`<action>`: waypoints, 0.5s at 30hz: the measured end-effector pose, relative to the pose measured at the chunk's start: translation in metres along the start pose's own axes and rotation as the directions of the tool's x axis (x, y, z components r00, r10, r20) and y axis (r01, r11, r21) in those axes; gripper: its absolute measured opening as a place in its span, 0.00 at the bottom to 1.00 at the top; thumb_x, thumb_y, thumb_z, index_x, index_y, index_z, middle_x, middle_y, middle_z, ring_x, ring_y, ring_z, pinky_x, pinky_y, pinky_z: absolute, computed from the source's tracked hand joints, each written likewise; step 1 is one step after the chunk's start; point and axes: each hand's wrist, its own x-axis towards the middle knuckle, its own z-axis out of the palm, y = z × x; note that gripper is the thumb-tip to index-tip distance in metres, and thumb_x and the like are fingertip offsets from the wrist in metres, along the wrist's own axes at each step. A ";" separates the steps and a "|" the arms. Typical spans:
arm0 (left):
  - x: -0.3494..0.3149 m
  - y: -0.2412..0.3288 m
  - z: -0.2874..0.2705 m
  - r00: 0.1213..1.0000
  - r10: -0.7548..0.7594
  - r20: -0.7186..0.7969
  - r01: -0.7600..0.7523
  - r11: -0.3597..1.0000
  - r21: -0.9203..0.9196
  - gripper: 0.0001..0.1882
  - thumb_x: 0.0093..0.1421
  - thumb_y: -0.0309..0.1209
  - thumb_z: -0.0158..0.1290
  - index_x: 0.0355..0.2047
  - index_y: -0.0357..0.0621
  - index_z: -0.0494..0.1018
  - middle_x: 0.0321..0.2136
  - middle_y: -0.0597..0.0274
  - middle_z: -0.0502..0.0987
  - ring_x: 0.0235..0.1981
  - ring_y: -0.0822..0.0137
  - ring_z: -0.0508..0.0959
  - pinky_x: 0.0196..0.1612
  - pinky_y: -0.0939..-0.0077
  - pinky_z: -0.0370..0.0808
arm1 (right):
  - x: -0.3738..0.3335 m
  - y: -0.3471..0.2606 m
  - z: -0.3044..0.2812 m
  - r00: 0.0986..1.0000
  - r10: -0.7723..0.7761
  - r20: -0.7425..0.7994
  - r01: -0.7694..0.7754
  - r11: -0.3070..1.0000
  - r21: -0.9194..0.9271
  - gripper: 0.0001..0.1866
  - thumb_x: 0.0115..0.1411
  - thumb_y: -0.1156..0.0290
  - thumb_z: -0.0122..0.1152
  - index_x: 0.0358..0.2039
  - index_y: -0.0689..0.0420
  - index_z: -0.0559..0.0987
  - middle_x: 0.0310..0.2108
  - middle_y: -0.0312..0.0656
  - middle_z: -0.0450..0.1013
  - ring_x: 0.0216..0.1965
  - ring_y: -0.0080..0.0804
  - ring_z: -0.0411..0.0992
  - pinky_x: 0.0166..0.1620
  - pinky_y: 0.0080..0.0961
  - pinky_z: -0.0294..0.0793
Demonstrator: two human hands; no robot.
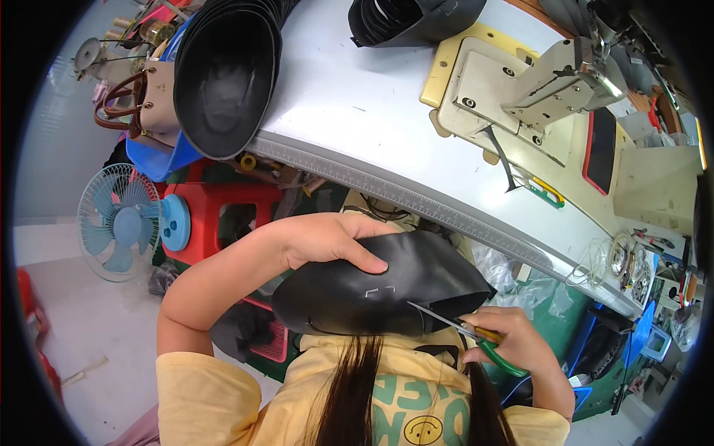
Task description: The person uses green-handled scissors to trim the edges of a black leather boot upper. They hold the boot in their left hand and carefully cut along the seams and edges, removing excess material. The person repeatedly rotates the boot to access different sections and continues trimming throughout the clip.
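a smooth black piece [342, 286], leather-like with a soft sheen, bulges in a rounded, hollow shape against the person's yellow shirt [312, 372], below the worktop [335, 97]. two pale bracket marks sit near its middle. the left hand [331, 239] holds its upper edge, thumb flat on the near face, the other fingers partly hidden behind. the right hand's [517, 338] fingers are wrapped around the green-and-yellow handles of metal scissors [503, 360], whose slim blade points across the piece; whether it cuts is unclear. on the worktop are nested black oval shells [227, 82] and a cream, hard-edged sewing machine [547, 85].
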 end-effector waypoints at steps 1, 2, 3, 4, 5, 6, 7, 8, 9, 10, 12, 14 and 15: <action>0.003 -0.003 -0.001 1.000 -0.022 0.008 0.022 1.000 -0.017 0.25 0.49 0.22 0.55 0.50 0.34 0.65 0.43 0.61 0.73 0.42 0.72 0.73 0.48 0.80 0.68 | -0.001 0.000 0.000 1.000 -0.002 0.007 0.002 1.000 -0.001 0.26 0.37 0.64 0.74 0.37 0.59 0.76 0.17 0.39 0.64 0.17 0.30 0.61 0.21 0.23 0.60; 0.004 -0.005 -0.001 0.999 -0.031 0.021 0.031 0.999 -0.021 0.25 0.50 0.22 0.55 0.50 0.34 0.65 0.43 0.61 0.73 0.42 0.73 0.73 0.48 0.80 0.68 | -0.002 0.001 0.000 1.000 -0.005 0.017 0.005 1.000 0.000 0.25 0.37 0.64 0.73 0.37 0.59 0.76 0.17 0.38 0.64 0.17 0.30 0.61 0.21 0.23 0.60; 0.006 -0.007 0.000 0.999 -0.040 0.034 0.040 0.999 -0.025 0.25 0.50 0.22 0.55 0.50 0.34 0.65 0.43 0.61 0.73 0.42 0.73 0.73 0.48 0.80 0.68 | -0.003 0.000 -0.002 0.999 0.013 0.039 -0.013 1.000 -0.024 0.25 0.37 0.64 0.73 0.37 0.58 0.76 0.17 0.38 0.64 0.17 0.30 0.61 0.21 0.23 0.60; 0.007 -0.008 0.000 0.998 -0.048 0.048 0.050 0.998 -0.028 0.25 0.50 0.23 0.55 0.50 0.34 0.64 0.43 0.61 0.73 0.42 0.73 0.72 0.48 0.80 0.67 | -0.005 -0.002 -0.005 0.998 0.032 0.059 -0.029 0.998 -0.049 0.25 0.37 0.63 0.73 0.37 0.58 0.77 0.17 0.38 0.64 0.17 0.30 0.62 0.21 0.23 0.60; 0.010 -0.011 0.000 0.996 -0.058 0.067 0.060 0.998 -0.027 0.26 0.50 0.23 0.55 0.50 0.34 0.64 0.43 0.61 0.72 0.43 0.73 0.72 0.48 0.80 0.67 | -0.007 -0.004 -0.009 0.995 0.050 0.082 -0.044 0.996 -0.073 0.25 0.37 0.63 0.73 0.37 0.57 0.77 0.17 0.38 0.64 0.17 0.30 0.62 0.21 0.24 0.60; 0.013 -0.014 -0.001 0.994 -0.068 0.086 0.071 0.997 -0.026 0.26 0.50 0.23 0.55 0.51 0.34 0.64 0.43 0.61 0.72 0.43 0.73 0.72 0.48 0.81 0.67 | -0.008 -0.005 -0.011 0.994 0.059 0.096 -0.053 0.996 -0.071 0.25 0.37 0.63 0.73 0.37 0.57 0.77 0.17 0.38 0.64 0.17 0.30 0.62 0.21 0.24 0.60; 0.016 -0.017 -0.001 0.991 -0.078 0.105 0.081 0.996 -0.026 0.26 0.50 0.23 0.55 0.51 0.34 0.64 0.44 0.62 0.72 0.43 0.73 0.72 0.49 0.81 0.66 | -0.009 -0.007 -0.012 0.992 0.069 0.110 -0.061 0.996 -0.069 0.25 0.37 0.62 0.73 0.37 0.56 0.77 0.16 0.38 0.64 0.17 0.30 0.62 0.21 0.24 0.61; 0.018 -0.020 -0.001 0.990 -0.082 0.112 0.084 0.996 -0.017 0.28 0.50 0.24 0.56 0.52 0.36 0.63 0.44 0.61 0.72 0.43 0.74 0.72 0.49 0.81 0.66 | -0.011 -0.007 -0.014 0.989 0.082 0.120 -0.074 0.995 -0.068 0.24 0.38 0.62 0.73 0.37 0.56 0.77 0.16 0.38 0.64 0.17 0.31 0.62 0.21 0.24 0.61; 0.020 -0.022 -0.001 0.989 -0.086 0.118 0.087 0.996 -0.009 0.29 0.50 0.24 0.56 0.53 0.37 0.62 0.45 0.61 0.72 0.44 0.74 0.71 0.49 0.81 0.66 | -0.012 -0.007 -0.015 0.988 0.082 0.132 -0.074 0.995 -0.066 0.25 0.38 0.62 0.73 0.37 0.56 0.77 0.16 0.38 0.63 0.17 0.31 0.62 0.21 0.24 0.61; 0.021 -0.023 0.000 0.988 -0.089 0.124 0.090 0.996 -0.001 0.30 0.50 0.24 0.56 0.54 0.38 0.62 0.46 0.61 0.71 0.44 0.74 0.71 0.49 0.81 0.66 | -0.013 -0.007 -0.016 0.986 0.082 0.144 -0.073 0.995 -0.065 0.25 0.38 0.61 0.73 0.37 0.56 0.77 0.16 0.38 0.63 0.17 0.31 0.62 0.21 0.24 0.61; 0.024 -0.027 0.001 0.989 -0.092 0.116 0.092 0.996 0.001 0.29 0.50 0.24 0.56 0.53 0.36 0.62 0.45 0.62 0.71 0.44 0.73 0.71 0.49 0.80 0.65 | -0.014 -0.008 -0.017 0.983 0.089 0.160 -0.082 0.995 -0.052 0.24 0.38 0.61 0.72 0.37 0.56 0.77 0.15 0.37 0.62 0.16 0.31 0.61 0.21 0.25 0.60; 0.025 -0.029 0.003 0.988 -0.097 0.120 0.096 0.995 0.009 0.28 0.50 0.24 0.56 0.52 0.35 0.62 0.45 0.62 0.71 0.44 0.73 0.70 0.50 0.80 0.64 | -0.015 -0.011 -0.017 0.981 0.098 0.165 -0.094 0.995 -0.033 0.24 0.39 0.60 0.72 0.37 0.56 0.77 0.15 0.37 0.62 0.16 0.31 0.61 0.21 0.25 0.60; 0.025 -0.028 0.006 0.987 -0.101 0.129 0.100 0.995 0.016 0.28 0.50 0.24 0.56 0.52 0.34 0.62 0.45 0.62 0.71 0.44 0.73 0.70 0.50 0.80 0.64 | -0.015 -0.011 -0.019 0.978 0.102 0.181 -0.093 0.994 -0.056 0.24 0.39 0.60 0.72 0.37 0.56 0.77 0.15 0.37 0.62 0.16 0.31 0.61 0.21 0.25 0.60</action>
